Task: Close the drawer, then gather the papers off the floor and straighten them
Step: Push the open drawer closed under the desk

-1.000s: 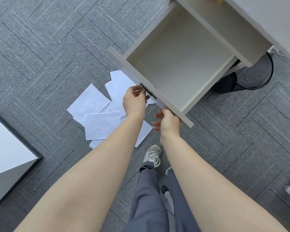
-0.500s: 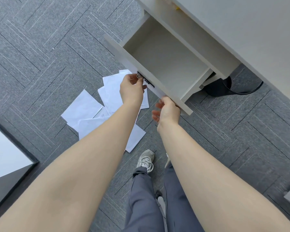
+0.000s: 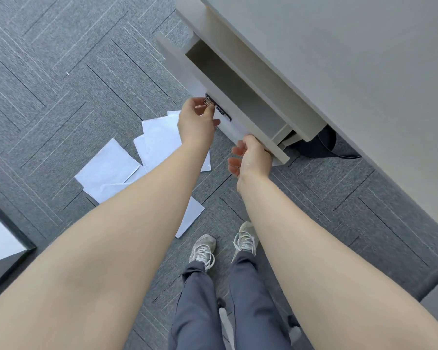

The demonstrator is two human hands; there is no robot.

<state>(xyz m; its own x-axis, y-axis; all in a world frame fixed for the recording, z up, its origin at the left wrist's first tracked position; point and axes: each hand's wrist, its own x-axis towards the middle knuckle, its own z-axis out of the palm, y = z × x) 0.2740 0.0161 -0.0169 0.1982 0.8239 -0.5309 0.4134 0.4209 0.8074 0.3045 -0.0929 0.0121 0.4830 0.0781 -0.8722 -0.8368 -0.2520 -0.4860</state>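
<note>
The beige drawer under the desk stands only a narrow gap open, with nothing visible in the part that shows. My left hand pinches the small metal key in the lock on the drawer front. My right hand rests against the lower right end of the drawer front, fingers curled on its edge. Several white papers lie scattered and overlapping on the grey carpet below and left of the drawer, partly hidden by my left forearm.
The desk top fills the upper right. A black cable and base sit under the desk by the drawer's right end. My two feet in grey sneakers stand near the papers. A white-topped unit is at the left edge.
The drawer has slid well into the desk; its wide open interior has shrunk to a narrow gap. Both hands moved with the drawer front, keeping their hold.
</note>
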